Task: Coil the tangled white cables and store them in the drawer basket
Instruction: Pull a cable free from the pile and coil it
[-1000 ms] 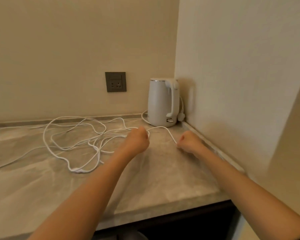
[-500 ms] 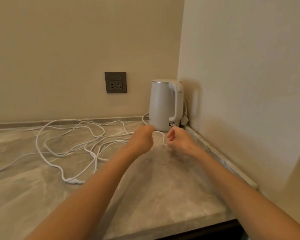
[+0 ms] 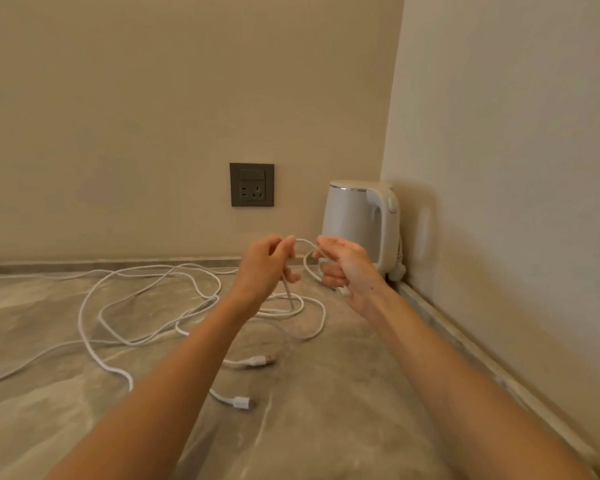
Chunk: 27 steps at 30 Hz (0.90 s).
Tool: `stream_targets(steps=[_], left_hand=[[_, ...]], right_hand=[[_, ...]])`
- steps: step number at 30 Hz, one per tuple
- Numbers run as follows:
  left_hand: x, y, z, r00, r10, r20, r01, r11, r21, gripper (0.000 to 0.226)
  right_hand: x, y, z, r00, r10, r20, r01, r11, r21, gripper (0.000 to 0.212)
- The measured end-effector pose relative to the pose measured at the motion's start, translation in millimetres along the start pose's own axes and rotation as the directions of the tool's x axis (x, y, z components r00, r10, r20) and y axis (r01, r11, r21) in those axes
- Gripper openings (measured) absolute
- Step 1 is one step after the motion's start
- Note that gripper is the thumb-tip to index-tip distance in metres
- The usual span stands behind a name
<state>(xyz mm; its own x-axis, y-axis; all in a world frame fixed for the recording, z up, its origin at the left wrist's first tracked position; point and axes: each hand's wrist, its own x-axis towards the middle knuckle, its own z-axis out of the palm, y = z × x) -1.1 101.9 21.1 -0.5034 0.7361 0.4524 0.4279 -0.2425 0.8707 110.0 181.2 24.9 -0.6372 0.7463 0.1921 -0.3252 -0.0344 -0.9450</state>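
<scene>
White cable point(image 3: 302, 242) looped between both hands point(image 3: 305, 261)

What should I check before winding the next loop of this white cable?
1. Left hand gripping the white cable: ok, fingers closed on it.
2. Right hand holding the started loop: ok, a small loop hangs between the hands.
3. Slack free to feed: not ok, strands cross one another on the countertop.
4. Loose ends clear: ok, the USB plug and second connector lie free near the front.
5. Kettle not caught up: cannot tell, its own cord sits right behind the hands.
6. Drawer basket ready: cannot tell, not in view.
</scene>
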Motion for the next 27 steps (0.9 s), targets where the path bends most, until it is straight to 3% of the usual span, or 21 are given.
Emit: stream_targets(steps=[4,8,11,17,19,22,23,25,27], left_hand=[[16,-2,-12,0.976,-0.063,-0.207,0.038,0.992,-0.122,0.032],[31,-13,-28,0.946,0.1,-0.309,-0.071,0.992,0.103,0.033],[39,-18,-34,0.933,0.196,-0.301,-0.12,0.96,0.252,0.028],[50,-33,-33,0.938,0.236,-0.253,-0.149,0.936,0.319,0.023],[51,-38,-33,0.961,0.221,-0.164,-0.157,0.93,0.332,0.023],[55,-48,-31,0.979,0.162,0.125,-0.198,0.909,0.368,0.016],[55,-49,-28,0.974,0.105,0.201,-0.176,0.91,0.375,0.024],[52,-48,-20,0.954,-0.026,0.3,-0.075,0.944,0.321,0.034],[46,-44,-17,0.92,-0.131,0.37,0.074,0.984,0.162,0.033]], right_hand=[[16,10,21,0.942,0.257,0.214,-0.311,0.91,0.275,0.041],[31,10,29,0.849,0.349,0.397,-0.518,0.7,0.491,0.06],[43,3,34,0.815,0.327,0.479,-0.565,0.634,0.528,0.064],[54,-4,55,0.741,0.313,0.595,-0.639,0.602,0.479,0.075],[57,-5,54,0.748,0.32,0.582,-0.629,0.621,0.468,0.08],[64,-1,52,0.782,0.315,0.538,-0.585,0.668,0.46,0.083],[67,1,51,0.791,0.312,0.526,-0.575,0.673,0.465,0.083],[69,3,50,0.806,0.302,0.508,-0.553,0.69,0.467,0.081],[70,0,47,0.823,0.283,0.493,-0.526,0.708,0.471,0.078]])
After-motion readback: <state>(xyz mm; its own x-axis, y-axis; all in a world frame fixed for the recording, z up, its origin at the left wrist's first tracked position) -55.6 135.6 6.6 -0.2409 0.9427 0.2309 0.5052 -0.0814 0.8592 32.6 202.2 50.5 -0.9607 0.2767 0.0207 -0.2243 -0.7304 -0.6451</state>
